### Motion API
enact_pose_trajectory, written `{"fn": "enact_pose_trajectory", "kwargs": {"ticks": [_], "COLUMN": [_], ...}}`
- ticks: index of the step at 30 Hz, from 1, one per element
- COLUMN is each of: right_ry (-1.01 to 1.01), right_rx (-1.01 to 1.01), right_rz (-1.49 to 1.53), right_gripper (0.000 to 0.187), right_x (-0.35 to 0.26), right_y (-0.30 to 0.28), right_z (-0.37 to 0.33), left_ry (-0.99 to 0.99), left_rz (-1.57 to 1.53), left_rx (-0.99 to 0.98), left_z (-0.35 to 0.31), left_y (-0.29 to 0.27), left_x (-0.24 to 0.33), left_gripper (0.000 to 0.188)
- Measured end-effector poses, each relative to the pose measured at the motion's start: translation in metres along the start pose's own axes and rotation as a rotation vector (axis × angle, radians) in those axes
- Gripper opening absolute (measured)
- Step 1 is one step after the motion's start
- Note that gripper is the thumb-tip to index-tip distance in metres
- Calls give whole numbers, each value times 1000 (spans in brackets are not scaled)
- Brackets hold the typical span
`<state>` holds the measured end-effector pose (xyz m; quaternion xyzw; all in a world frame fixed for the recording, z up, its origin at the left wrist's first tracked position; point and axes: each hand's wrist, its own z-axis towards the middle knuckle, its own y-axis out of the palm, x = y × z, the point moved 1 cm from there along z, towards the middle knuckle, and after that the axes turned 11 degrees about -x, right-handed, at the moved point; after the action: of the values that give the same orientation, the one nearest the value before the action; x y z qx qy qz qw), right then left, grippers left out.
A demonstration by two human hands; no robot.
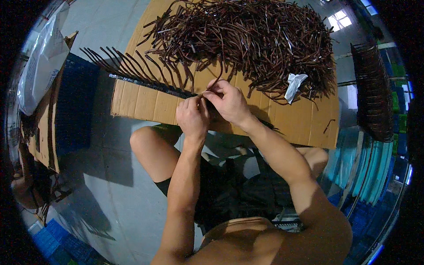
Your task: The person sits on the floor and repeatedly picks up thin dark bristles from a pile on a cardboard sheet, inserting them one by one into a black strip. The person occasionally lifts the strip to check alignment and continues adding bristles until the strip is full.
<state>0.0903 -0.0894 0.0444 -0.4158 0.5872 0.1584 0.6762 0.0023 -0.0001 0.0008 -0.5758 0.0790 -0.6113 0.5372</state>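
A dark strip [150, 84] lies slantwise across the left part of the cardboard surface, with a row of thin brown curved rods [152, 70] standing up along it. At the strip's near right end, my left hand [193, 118] is closed, fingers pinched around it. Right against it, my right hand [229, 102] pinches a single brown rod [220, 68], whose upper end points away from me. The rod's lower end and the spot between my fingertips are hidden. Beyond both hands, a large tangled pile of similar brown rods [247, 37] covers the back of the cardboard.
A crumpled white scrap [295, 86] rests on the pile's right edge. The cardboard [304, 126] has a stray rod [328, 126] at its right. To the left stand a blue crate [79, 97] and a plastic bag [42, 66]. At the right hangs a dark bristly bundle [373, 92].
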Motion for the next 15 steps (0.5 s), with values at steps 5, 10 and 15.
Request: {"fn": "enact_pose_trajectory", "kwargs": {"ticks": [5,10,15], "right_ry": [-18,-75,354], "right_rx": [-42,-178,-53], "right_rz": [-51,-404,-395], "right_gripper": [17,16,32], "right_x": [4,-15,11], "right_y": [-2,-4,-56], "right_z": [-1,5,33], "left_ry": [13,-59,-75], "left_rz": [40,21,-115], "left_rx": [-6,-30,-101], "left_z": [-2,-7,-12], "left_y": [3,-1,-8], "left_x": [-1,-8,6], "left_gripper": [7,11,17]}}
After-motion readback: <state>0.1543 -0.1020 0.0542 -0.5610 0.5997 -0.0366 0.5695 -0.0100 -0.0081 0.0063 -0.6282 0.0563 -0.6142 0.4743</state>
